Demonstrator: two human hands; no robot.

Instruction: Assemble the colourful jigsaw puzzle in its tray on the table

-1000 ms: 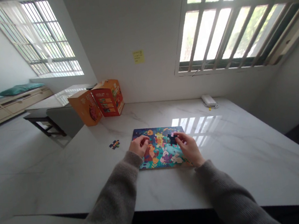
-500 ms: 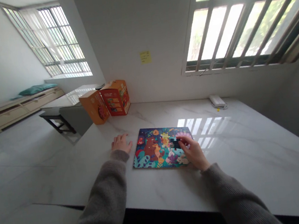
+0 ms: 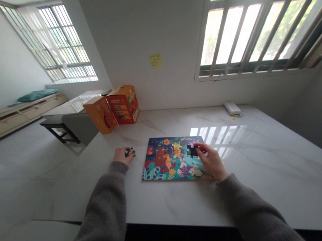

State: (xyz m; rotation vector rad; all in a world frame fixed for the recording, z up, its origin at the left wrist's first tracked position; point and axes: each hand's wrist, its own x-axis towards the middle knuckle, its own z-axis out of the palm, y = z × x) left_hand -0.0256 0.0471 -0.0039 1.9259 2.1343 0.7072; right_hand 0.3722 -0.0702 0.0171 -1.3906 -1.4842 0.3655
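A colourful jigsaw puzzle [image 3: 162, 157] with animal pictures lies on the white marbled table, mostly filled in. A dark gap [image 3: 192, 150] shows in its right half. At the right edge of this gap, my right hand [image 3: 213, 161] has thumb and forefinger brought together over the puzzle. Whatever lies between those fingertips is hidden. To the left of the puzzle, my left hand [image 3: 120, 156] rests on the table with its fingers curled round a few loose puzzle pieces [image 3: 130, 152], which partly show at its right side.
Two orange boxes [image 3: 123, 104] stand at the table's back left corner. A white device with a cable [image 3: 232, 108] lies near the wall at the back right. A yellow note [image 3: 155, 60] is stuck to the wall. Barred windows [image 3: 255, 27] let light onto the tabletop.
My left hand has gone from spread flat to curled, a little further left, and loose pieces now show at it. My right hand has shifted slightly right over the puzzle.
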